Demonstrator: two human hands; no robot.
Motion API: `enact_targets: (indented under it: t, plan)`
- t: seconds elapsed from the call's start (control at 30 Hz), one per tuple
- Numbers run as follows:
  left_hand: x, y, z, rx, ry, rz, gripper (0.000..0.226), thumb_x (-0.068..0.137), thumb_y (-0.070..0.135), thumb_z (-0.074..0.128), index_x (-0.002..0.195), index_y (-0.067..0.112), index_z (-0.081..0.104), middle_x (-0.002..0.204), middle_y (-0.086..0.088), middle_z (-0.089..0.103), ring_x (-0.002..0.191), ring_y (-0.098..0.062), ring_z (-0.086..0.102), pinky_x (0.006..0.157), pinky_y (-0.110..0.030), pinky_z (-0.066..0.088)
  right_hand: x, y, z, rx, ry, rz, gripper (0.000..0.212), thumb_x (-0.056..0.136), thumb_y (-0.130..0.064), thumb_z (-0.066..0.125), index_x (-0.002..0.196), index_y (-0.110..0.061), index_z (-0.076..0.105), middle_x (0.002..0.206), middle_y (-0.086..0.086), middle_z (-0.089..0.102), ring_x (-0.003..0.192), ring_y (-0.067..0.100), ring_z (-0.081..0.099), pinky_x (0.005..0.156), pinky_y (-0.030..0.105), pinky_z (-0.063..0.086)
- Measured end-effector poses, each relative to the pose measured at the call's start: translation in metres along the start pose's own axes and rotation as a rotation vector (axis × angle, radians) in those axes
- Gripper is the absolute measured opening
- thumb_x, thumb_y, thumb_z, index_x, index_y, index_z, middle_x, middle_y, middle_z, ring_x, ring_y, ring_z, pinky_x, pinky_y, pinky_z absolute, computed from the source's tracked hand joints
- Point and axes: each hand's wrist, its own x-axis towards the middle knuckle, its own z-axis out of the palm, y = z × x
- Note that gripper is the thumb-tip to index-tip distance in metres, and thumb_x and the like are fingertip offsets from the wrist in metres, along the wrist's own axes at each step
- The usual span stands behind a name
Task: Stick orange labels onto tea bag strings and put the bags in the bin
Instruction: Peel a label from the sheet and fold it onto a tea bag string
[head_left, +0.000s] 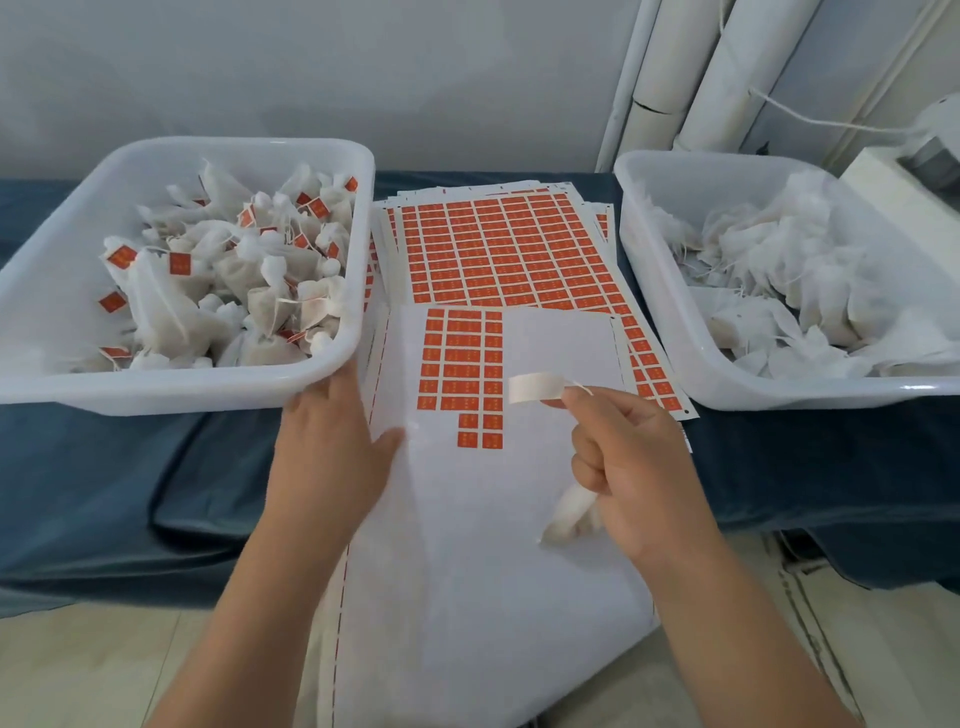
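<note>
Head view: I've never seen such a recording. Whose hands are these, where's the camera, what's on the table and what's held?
No machine here: a person wears the camera on their head, looking down at their own bare hands. On the blue-covered table stand two white bins: the left bin holds tea bags with orange labels, the right bin unlabelled ones. Between them lie label sheets. The left hand rests flat on the partly used sheet; the right hand grips a tea bag and pinches a small white tab.
</note>
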Motion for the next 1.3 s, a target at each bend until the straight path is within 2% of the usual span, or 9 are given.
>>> enact_targets:
  t: [0.1, 0.17, 0.27, 0.37, 0.57, 0.7, 0.9, 1.2, 1.3]
  plan:
    - [-0.025, 0.022, 0.002, -0.079, 0.048, 0.16, 0.058, 0.098, 0.067, 0.046, 0.14, 0.03, 0.06, 0.138, 0.006, 0.064, 0.128, -0.017, 0.059, 0.116, -0.046, 0.046, -0.004, 0.002, 0.004, 0.027, -0.016, -0.001, 0.026, 0.09, -0.042, 0.069, 0.096, -0.02, 0.082, 0.05, -0.009, 0.034, 0.044, 0.008, 0.027, 0.044, 0.019, 0.03]
    - [-0.038, 0.043, 0.0, -0.459, -0.185, 0.123, 0.067, 0.089, 0.083, 0.032, 0.114, 0.037, 0.075, 0.115, 0.019, 0.075, 0.102, -0.004, 0.069, 0.095, -0.038, 0.058, -0.007, 0.002, 0.009, -0.017, -0.019, -0.023, 0.024, 0.093, -0.043, 0.068, 0.091, -0.022, 0.08, 0.051, -0.008, 0.037, 0.045, 0.009, 0.029, 0.046, 0.019, 0.032]
    - [-0.046, 0.062, 0.002, -1.037, -0.444, -0.097, 0.058, 0.081, 0.079, 0.051, 0.102, 0.035, 0.082, 0.103, 0.015, 0.081, 0.093, -0.006, 0.075, 0.081, -0.033, 0.052, -0.012, 0.002, 0.015, -0.089, -0.015, -0.054, 0.03, 0.103, -0.034, 0.064, 0.075, -0.033, 0.075, 0.052, -0.008, 0.043, 0.046, 0.009, 0.033, 0.049, 0.021, 0.034]
    - [-0.05, 0.065, 0.004, -1.182, -0.349, -0.176, 0.024, 0.098, 0.048, 0.066, 0.102, 0.032, 0.083, 0.104, 0.009, 0.082, 0.095, -0.008, 0.077, 0.082, -0.034, 0.049, -0.015, 0.0, 0.017, -0.113, -0.019, -0.059, 0.029, 0.103, -0.036, 0.063, 0.077, -0.039, 0.076, 0.053, -0.008, 0.047, 0.048, 0.008, 0.036, 0.05, 0.021, 0.036]
    - [-0.046, 0.062, 0.001, -1.303, -0.16, -0.182, 0.015, 0.098, 0.041, 0.069, 0.098, 0.04, 0.084, 0.101, 0.006, 0.082, 0.093, -0.01, 0.078, 0.077, -0.03, 0.052, -0.018, -0.006, 0.01, -0.236, -0.097, -0.074, 0.037, 0.111, -0.044, 0.042, 0.106, -0.04, 0.078, 0.068, -0.006, 0.053, 0.065, 0.008, 0.058, 0.068, 0.017, 0.05]
    - [-0.046, 0.063, 0.001, -1.271, -0.127, -0.121, 0.017, 0.099, 0.04, 0.068, 0.097, 0.039, 0.085, 0.099, 0.006, 0.082, 0.095, -0.011, 0.078, 0.074, -0.021, 0.056, -0.023, -0.014, 0.002, -0.497, -0.22, -0.314, 0.039, 0.109, -0.053, 0.033, 0.127, -0.048, 0.067, 0.132, -0.031, 0.059, 0.131, -0.009, 0.05, 0.1, -0.002, 0.032]
    - [-0.048, 0.069, 0.007, -1.106, -0.239, 0.121, 0.021, 0.101, 0.021, 0.068, 0.098, 0.031, 0.086, 0.094, 0.005, 0.082, 0.093, -0.013, 0.078, 0.077, -0.021, 0.059, -0.008, -0.026, 0.001, -0.796, -0.383, -0.396, 0.04, 0.106, -0.055, 0.023, 0.132, -0.077, 0.045, 0.16, -0.044, 0.018, 0.153, -0.01, 0.008, 0.126, 0.04, 0.016]
    - [-0.049, 0.072, 0.008, -1.082, -0.37, 0.217, 0.018, 0.104, 0.036, 0.066, 0.101, 0.036, 0.083, 0.098, 0.01, 0.082, 0.09, -0.011, 0.078, 0.075, -0.009, 0.052, -0.001, -0.044, 0.004, -0.563, -0.437, -0.099, 0.052, 0.093, -0.063, 0.023, 0.135, -0.069, 0.052, 0.151, -0.047, 0.034, 0.117, -0.042, 0.026, 0.082, -0.005, 0.034]
    - [-0.047, 0.07, 0.009, -1.046, -0.403, 0.215, 0.019, 0.105, 0.035, 0.065, 0.101, 0.034, 0.084, 0.098, 0.009, 0.082, 0.088, -0.012, 0.077, 0.079, -0.013, 0.054, 0.001, -0.044, 0.001, -0.587, -0.401, -0.08, 0.052, 0.089, -0.068, 0.025, 0.132, -0.069, 0.054, 0.15, -0.043, 0.039, 0.125, -0.036, 0.026, 0.088, 0.003, 0.035]
